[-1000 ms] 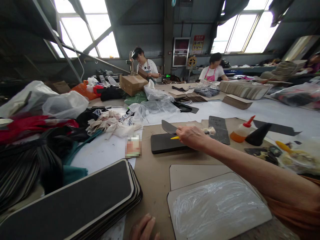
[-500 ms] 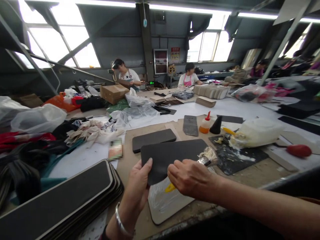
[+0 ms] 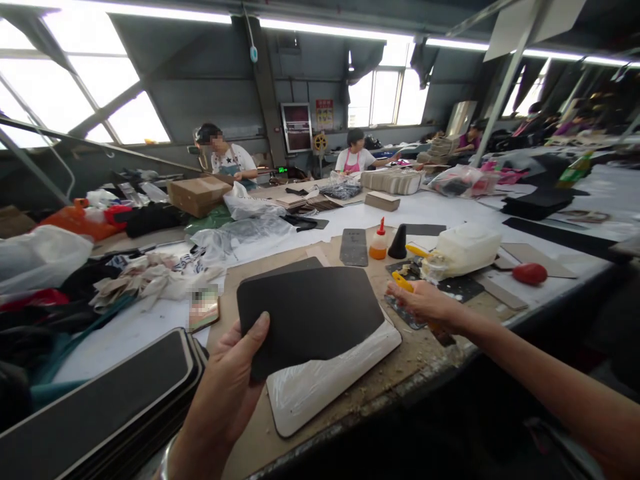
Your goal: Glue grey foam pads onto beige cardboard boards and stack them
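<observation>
My left hand [image 3: 225,380] grips the near left edge of a black panel [image 3: 310,313], thumb on top, holding it raised and tilted. Partly under it lies a pale panel [image 3: 305,393] whose face is streaked with a shiny white coating. To the right, my right hand [image 3: 427,303] is closed around a brush with a yellow handle [image 3: 403,281]. The handle's end pokes out past the fingers, and the brush's dark, blurred head hangs below the hand. Another dark panel [image 3: 295,265] shows behind the raised one.
A stack of long dark panels [image 3: 110,400] stands at left. Behind my right hand are a white plastic jug [image 3: 470,248], a bottle of orange liquid [image 3: 379,247], a black cone [image 3: 399,242] and a red object [image 3: 530,273]. Co-workers sit across the table.
My right hand has moved right, off the black panel, and the brush has turned so its handle points up and its head down. The view has shifted rightward.
</observation>
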Available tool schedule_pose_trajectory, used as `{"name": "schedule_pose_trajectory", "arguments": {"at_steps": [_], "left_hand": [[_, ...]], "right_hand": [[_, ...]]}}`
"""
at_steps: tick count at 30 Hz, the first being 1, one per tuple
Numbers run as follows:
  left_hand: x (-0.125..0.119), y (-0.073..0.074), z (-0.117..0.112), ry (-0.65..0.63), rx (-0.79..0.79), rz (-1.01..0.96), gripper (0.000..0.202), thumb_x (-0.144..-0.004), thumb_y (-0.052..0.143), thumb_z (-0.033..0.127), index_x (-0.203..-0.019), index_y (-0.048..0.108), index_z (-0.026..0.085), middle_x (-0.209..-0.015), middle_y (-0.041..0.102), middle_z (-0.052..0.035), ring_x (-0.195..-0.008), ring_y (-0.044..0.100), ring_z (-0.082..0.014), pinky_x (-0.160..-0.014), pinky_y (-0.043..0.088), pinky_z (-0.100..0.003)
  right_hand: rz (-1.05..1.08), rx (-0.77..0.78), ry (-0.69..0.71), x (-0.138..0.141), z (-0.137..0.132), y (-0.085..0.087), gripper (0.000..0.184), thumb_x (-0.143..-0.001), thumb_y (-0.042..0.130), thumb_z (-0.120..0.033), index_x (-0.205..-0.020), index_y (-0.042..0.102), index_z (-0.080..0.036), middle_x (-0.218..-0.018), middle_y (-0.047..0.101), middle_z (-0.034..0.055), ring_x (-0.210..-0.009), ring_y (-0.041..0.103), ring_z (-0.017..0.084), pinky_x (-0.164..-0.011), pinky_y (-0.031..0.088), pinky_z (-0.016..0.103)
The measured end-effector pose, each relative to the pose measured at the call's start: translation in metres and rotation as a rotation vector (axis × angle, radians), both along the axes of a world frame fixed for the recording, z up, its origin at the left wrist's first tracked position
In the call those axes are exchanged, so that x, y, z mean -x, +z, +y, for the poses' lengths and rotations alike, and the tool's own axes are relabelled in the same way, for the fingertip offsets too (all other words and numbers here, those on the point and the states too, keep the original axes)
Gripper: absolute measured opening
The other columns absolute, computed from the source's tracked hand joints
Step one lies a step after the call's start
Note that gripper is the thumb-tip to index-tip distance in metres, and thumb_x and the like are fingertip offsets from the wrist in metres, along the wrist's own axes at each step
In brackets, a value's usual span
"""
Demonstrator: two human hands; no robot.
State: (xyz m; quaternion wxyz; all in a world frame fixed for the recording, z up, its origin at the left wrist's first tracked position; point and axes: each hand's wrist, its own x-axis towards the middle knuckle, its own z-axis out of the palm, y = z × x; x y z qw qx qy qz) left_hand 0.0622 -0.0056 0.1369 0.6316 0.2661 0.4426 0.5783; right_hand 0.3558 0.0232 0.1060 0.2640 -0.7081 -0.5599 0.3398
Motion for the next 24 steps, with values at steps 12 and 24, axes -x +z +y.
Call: {"name": "schedule_pose_trajectory", "arguments": {"at_steps": [12,24], "left_hand": [[0.001,-0.002,-0.002,0.071,0.079,-0.001,0.021,-0.079,0.052,0.007,-0.091,0.069,0.013,-0.083,0.073,-0.0077,-0.072,0.069,-0.0176,-0.067,0.057,-0.024],[0.014,-0.022,0.007,0.063,-0.043,0.085,0.026,-0.078,0.059,0.017,-0.103,0.065,0.017,-0.091,0.072,-0.0054,-0.086,0.067,-0.0199,-0.083,0.054,-0.033]], "right_hand": [[0.665,0.338,-0.004,0.013,0.001,-0.013,0.03,-0.085,0.057,-0.043,-0.091,0.053,-0.014,-0.061,0.04,-0.0062,-0.04,0.026,0.0,-0.033,0.019,0.01],[0.727,0.204,0.092,0.01,0.002,-0.018,0.048,-0.058,0.078,-0.049,-0.072,0.043,-0.019,-0.051,0.031,-0.0108,-0.041,0.021,0.002,-0.037,0.015,0.016]]}}
